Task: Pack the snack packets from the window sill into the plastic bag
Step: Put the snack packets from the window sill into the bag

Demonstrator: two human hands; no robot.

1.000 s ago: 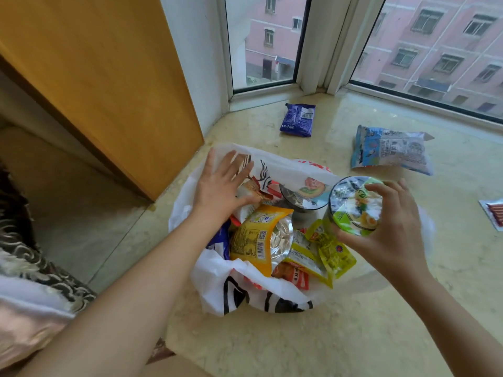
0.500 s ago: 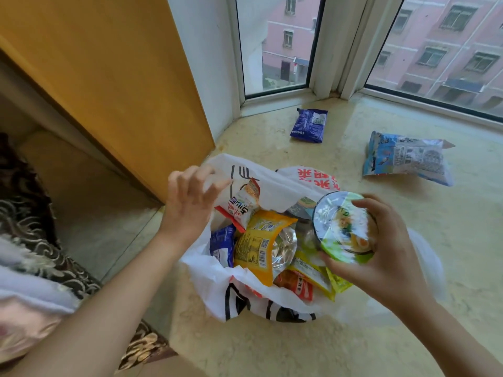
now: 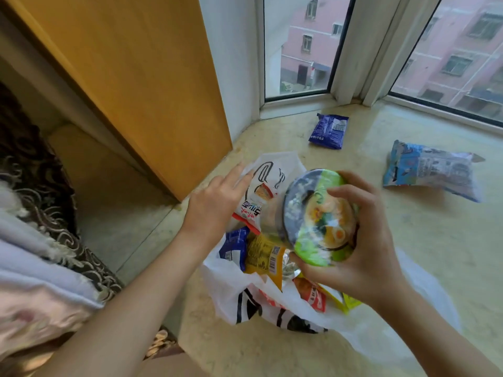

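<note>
A white plastic bag (image 3: 236, 292) with black print lies open on the marble sill, holding several packets, among them a yellow packet (image 3: 262, 258). My right hand (image 3: 362, 257) grips a green noodle cup (image 3: 318, 219), tilted on its side, just above the bag's mouth. My left hand (image 3: 215, 205) has its fingers straight and touches the bag's upper left edge. Two packets lie on the sill beyond: a dark blue packet (image 3: 329, 131) near the window corner and a light blue packet (image 3: 432, 170) to the right.
A wooden panel (image 3: 130, 77) stands at the left of the sill. Window frames (image 3: 351, 50) close off the back. A patterned cushion and cloth (image 3: 46, 227) lie at the lower left, below the sill's edge.
My right hand has lifted the noodle cup up and left over the bag's mouth. My left hand came off the packets and went to the bag's upper left edge.
</note>
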